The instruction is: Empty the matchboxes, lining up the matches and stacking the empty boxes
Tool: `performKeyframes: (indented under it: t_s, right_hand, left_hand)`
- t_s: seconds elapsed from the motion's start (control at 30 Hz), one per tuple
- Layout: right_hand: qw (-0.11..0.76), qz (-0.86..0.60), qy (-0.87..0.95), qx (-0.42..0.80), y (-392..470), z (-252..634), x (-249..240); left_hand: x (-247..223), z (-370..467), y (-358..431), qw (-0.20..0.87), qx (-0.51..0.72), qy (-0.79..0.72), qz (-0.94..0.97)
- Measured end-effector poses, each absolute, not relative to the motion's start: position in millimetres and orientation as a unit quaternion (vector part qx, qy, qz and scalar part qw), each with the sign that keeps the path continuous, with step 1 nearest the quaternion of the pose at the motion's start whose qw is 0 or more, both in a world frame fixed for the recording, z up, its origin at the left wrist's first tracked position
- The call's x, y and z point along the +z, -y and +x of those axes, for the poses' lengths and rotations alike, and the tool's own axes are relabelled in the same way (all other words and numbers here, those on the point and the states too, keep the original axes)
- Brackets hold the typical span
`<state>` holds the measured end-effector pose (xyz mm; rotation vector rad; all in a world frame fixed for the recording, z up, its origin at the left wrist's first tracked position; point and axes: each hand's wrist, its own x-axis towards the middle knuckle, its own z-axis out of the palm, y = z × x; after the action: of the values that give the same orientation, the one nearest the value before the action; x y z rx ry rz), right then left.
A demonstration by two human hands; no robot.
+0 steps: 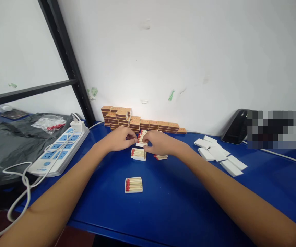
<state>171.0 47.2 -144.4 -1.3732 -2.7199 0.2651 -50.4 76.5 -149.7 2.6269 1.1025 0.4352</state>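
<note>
Head view: left hand [123, 138] and right hand [159, 142] curled, grip unclear, at red-tipped wooden matches [140, 137]; keep them aligned.

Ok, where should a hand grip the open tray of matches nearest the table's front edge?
Probably best from above, pinching the tray by its near and far walls. It lies flat, its matches running left to right with the red heads at the left end, so those walls run alongside the sticks and spare the heads. Keep it level: the top is open.
</note>
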Motion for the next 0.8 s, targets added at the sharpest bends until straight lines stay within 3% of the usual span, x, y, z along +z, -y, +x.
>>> performKeyframes:
  t_s: [0.3,0.43,0.8]
  right_hand:
    - [0.055,-0.435,0.889,0.133,-47,176,-142]
    - [0.101,-0.444,0.878,0.145,-49,177,-145]
    - [0.185,-0.470,0.863,0.013,-63,182,-158]
  left_hand:
    - [-156,-53,-82,0.159,0.133,-0.360,0.910]
    - [-159,-53,-84,0.149,0.133,-0.369,0.907]
    - [-164,-47,-82,0.058,0.161,-0.418,0.892]
